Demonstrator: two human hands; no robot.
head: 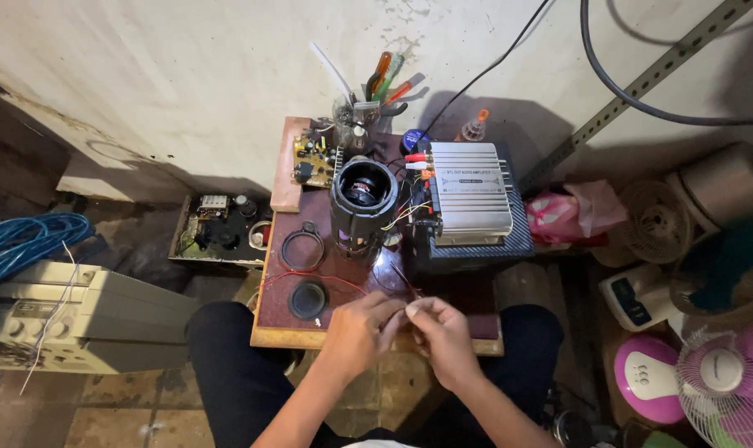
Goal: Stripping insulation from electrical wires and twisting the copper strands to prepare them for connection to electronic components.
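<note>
My left hand (360, 330) and my right hand (440, 332) meet at the front edge of a small dark red table (287, 332), fingertips pinched together on a thin red wire (335, 280) that loops back over the table top. A dark cylindrical speaker housing (364, 209) stands upright in the middle of the table, with thin wires running to a silver amplifier (471, 192) on the right. A black ring (302, 247) and a round black cap (308, 299) lie on the left of the table, close to my left hand.
A circuit board (314, 162) and a clear cup of screwdrivers (368, 112) stand at the back. A beige machine (77, 319) and blue cable coil (24, 241) sit left. Fans (725, 377), a pink bag (567, 211) and appliances crowd the right. My knees flank the table.
</note>
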